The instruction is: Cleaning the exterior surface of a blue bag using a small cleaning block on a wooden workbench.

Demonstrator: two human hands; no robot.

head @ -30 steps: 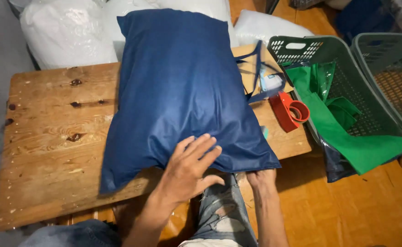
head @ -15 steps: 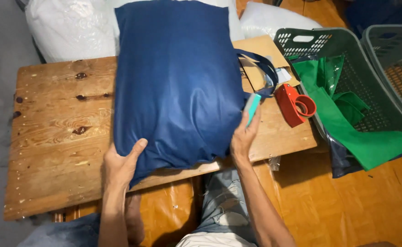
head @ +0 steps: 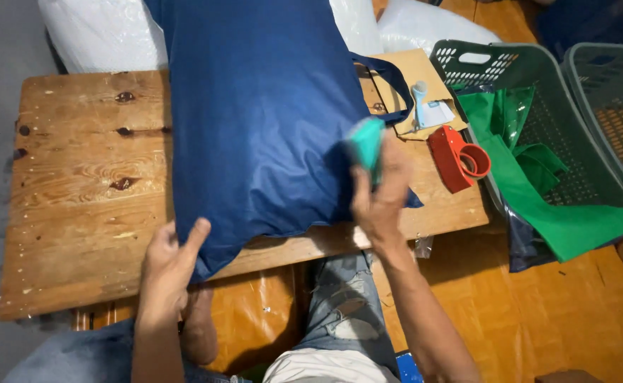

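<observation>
Left hand point(head: 173, 259) pinches the near corner of the stuffed navy bag point(head: 262, 120), which lies across the wooden table point(head: 77, 206) with its corner over the edge. Right hand point(head: 381, 202) grips a small teal tool point(head: 366, 144) at the bag's right edge. It looks like closing up the filled bag; next calls for steady hold and careful aim. Red tape dispenser point(head: 459, 157) and green basket point(head: 538, 78) sit further right.

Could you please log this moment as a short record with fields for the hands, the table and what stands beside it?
left hand: grips the near corner of the dark blue bag
right hand: holds a small teal object against the bag's right edge
surface: wooden table, bag lying across it
also on table: red tape dispenser, brown envelope
beside table: green basket with green fabric
</observation>
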